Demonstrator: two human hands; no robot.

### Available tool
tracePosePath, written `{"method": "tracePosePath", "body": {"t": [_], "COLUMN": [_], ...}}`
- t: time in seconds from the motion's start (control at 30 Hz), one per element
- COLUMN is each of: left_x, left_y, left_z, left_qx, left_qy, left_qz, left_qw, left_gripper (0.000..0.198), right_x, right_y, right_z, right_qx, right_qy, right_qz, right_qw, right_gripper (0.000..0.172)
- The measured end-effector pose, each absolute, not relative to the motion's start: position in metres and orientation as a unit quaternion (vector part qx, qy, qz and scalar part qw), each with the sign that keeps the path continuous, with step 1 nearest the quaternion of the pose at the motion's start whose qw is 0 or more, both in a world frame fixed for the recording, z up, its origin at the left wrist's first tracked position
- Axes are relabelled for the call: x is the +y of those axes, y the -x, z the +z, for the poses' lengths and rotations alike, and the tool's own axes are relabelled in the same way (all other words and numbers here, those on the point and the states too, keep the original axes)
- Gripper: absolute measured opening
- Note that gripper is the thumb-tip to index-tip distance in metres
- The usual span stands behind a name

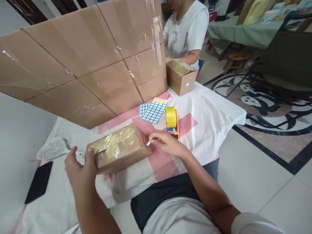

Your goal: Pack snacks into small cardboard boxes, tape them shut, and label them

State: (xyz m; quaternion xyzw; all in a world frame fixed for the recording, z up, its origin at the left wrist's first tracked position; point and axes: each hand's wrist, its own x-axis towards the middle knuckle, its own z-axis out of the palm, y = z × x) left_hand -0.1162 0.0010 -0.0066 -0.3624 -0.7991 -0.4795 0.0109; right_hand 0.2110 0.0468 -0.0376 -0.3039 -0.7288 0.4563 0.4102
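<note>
A seated person works at a cloth-covered desk point(214, 113), holding a small cardboard box point(119, 149) that lies slightly askew near the desk's near edge, left of its middle. The box's top is sealed with strips of yellowish tape. The left hand point(78, 165) is closed around the box's near-left end, thumb on top at the corner and fingers hidden behind the side. The right hand point(165, 143) hovers at the box's right end, thumb and forefinger pinching a small white label point(148, 142) just beside the box's upper right edge; whether the label touches the cardboard cannot be told.

Just beyond the right hand stands an orange tape dispenser point(172, 122) loaded with a yellow roll, and behind it, toward the middle of the desk, lie two sheets of blue-bordered labels point(153, 110), one overlapping the other. A wall of taped cardboard panels point(85, 61) rises along the desk's far left side. At the far edge sits a second taped box point(180, 77), directly in front of another person in a white T-shirt point(185, 32). Near the desk's left edge lie a white slotted scoop point(52, 148) and, closer to the near-left corner, a black phone point(39, 182), face down or dark.
</note>
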Motion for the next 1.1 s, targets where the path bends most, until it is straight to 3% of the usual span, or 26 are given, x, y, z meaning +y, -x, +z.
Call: {"method": "tracePosePath", "body": {"t": [0.1, 0.17, 0.3, 0.47, 0.63, 0.73, 0.87, 0.93, 1.03, 1.1], "left_x": [0.015, 0.019, 0.019, 0.017, 0.016, 0.015, 0.015, 0.015, 0.015, 0.015], "left_y": [0.145, 0.149, 0.149, 0.155, 0.157, 0.152, 0.143, 0.141, 0.141, 0.144], "left_z": [-0.004, 0.001, 0.005, -0.004, -0.008, -0.005, -0.001, 0.000, -0.002, -0.004], "left_qx": [-0.773, -0.756, -0.761, -0.751, -0.742, -0.747, -0.749, -0.752, -0.753, -0.753], "left_qy": [0.387, 0.411, 0.407, 0.403, 0.404, 0.408, 0.403, 0.396, 0.388, 0.391], "left_qz": [-0.462, -0.437, -0.422, -0.447, -0.457, -0.454, -0.463, -0.466, -0.470, -0.468], "left_qw": [-0.199, -0.263, -0.278, -0.272, -0.278, -0.262, -0.248, -0.247, -0.247, -0.246], "left_gripper": [0.066, 0.069, 0.066, 0.058, 0.058, 0.058, 0.053, 0.051, 0.052, 0.052], "right_x": [0.047, 0.048, 0.047, 0.043, 0.033, 0.023, 0.019, 0.024, 0.029, 0.024], "right_y": [-0.202, -0.195, -0.188, -0.182, -0.171, -0.162, -0.162, -0.172, -0.189, -0.189], "right_z": [-0.054, -0.061, -0.067, -0.069, -0.067, -0.063, -0.064, -0.068, -0.075, -0.079], "right_qx": [-0.699, -0.685, -0.698, -0.732, -0.762, -0.788, -0.703, -0.651, -0.661, -0.720], "right_qy": [0.305, 0.304, 0.239, 0.186, 0.191, 0.284, 0.526, 0.569, 0.504, 0.413], "right_qz": [0.535, 0.559, 0.580, 0.562, 0.519, 0.424, 0.307, 0.300, 0.341, 0.380], "right_qw": [0.364, 0.356, 0.344, 0.337, 0.338, 0.344, 0.368, 0.403, 0.439, 0.409], "right_gripper": [0.013, 0.011, 0.002, 0.006, 0.005, 0.008, 0.049, 0.065, 0.073, 0.096]}}
